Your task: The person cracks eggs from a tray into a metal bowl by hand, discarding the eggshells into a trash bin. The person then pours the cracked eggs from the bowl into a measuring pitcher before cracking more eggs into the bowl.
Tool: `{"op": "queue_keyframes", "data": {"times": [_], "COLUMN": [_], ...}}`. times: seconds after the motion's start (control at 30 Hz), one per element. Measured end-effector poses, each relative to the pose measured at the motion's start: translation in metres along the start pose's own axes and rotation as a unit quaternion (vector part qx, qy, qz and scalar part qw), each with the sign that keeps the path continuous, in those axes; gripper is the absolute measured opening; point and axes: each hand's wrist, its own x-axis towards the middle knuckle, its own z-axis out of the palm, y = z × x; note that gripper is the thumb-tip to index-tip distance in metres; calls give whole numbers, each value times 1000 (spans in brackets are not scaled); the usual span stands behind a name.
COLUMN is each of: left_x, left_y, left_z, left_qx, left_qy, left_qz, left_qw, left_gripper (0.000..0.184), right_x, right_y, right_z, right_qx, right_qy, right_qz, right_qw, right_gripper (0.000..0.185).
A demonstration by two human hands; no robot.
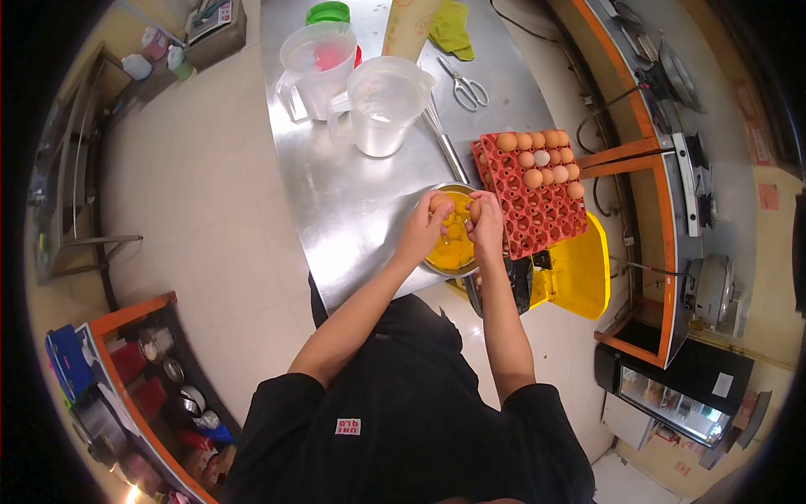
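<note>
Holding an egg [440,202] in left hand [427,220], second egg [476,210] in right hand [489,220] — cracked, perhaps — over a bowl [454,274] of yolks [452,250], beside the tray [527,228].

My left fingers [438,217] and right fingers [477,215] each hold a brown egg or piece of shell above a metal bowl [454,271] of yellow yolks [452,252]. Beside the bowl, a red tray [520,220] carries rows of eggs [533,178]; a whisk [453,158], scissors [467,88] and two clear plastic jugs [382,126] stand or lie on the steel worktop [323,218].
</note>
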Motion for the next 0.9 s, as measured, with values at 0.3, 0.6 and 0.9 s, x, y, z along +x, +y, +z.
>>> {"op": "queue_keyframes", "data": {"times": [0.3, 0.6, 0.9], "left_x": [-5, -2, 0], "left_y": [8, 14, 25], "left_z": [3, 0, -11], "left_qx": [148, 140, -26], "left_qy": [-37, -34, -20], "left_qz": [14, 65, -34], "left_qw": [988, 987, 999], "left_gripper": [42, 42, 39], "right_x": [2, 7, -3], "right_y": [11, 19, 13], "right_z": [-1, -5, -26], "right_qx": [-35, -50, -103], "right_qy": [-37, -86, -85], "right_qz": [-1, 63, -1], "right_qw": [999, 993, 991], "right_gripper": [27, 22, 16]}}
